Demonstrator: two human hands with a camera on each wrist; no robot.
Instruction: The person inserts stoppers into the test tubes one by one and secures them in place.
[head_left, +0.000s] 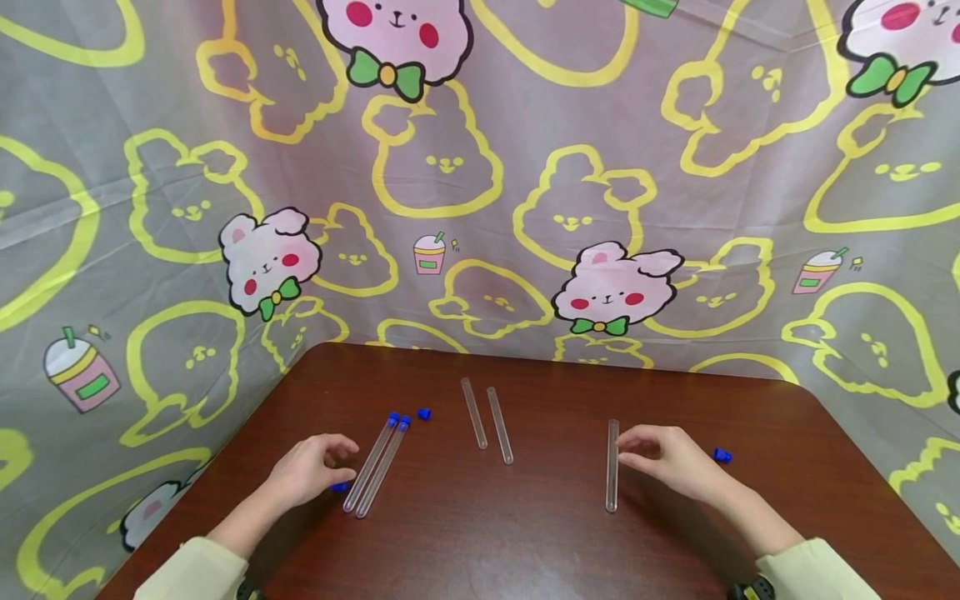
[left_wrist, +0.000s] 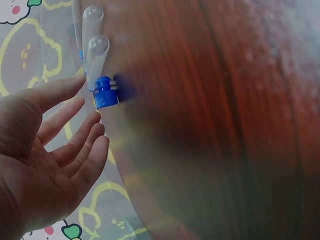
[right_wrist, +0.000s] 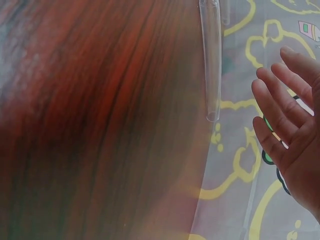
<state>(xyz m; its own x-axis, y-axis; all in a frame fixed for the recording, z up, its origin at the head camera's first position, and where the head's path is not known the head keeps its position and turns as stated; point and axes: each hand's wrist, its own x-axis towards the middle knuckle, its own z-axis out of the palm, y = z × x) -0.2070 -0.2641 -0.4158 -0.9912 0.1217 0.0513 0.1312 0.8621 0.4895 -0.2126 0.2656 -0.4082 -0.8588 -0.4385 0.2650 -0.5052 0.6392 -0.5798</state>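
Clear glass tube (head_left: 612,465) on glossy wooden table (head_left: 525,533), hands relaxed, right hand (head_left: 671,460) beside it, left hand (head_left: 309,469) near blue cap (left_wrist: 105,92).

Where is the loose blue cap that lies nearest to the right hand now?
In the head view, the blue cap lies on the brown table, on the right side, just beyond the right hand, away from the uncapped tube.

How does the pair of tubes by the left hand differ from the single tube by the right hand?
The pair of clear plastic tubes beside the left hand carry blue caps at their far ends; the single clear plastic tube beside the right hand has no cap and its end is open. The pair lies slanted, side by side; the single tube lies nearly straight away from the person, alone. All lie flat on the brown wooden table.
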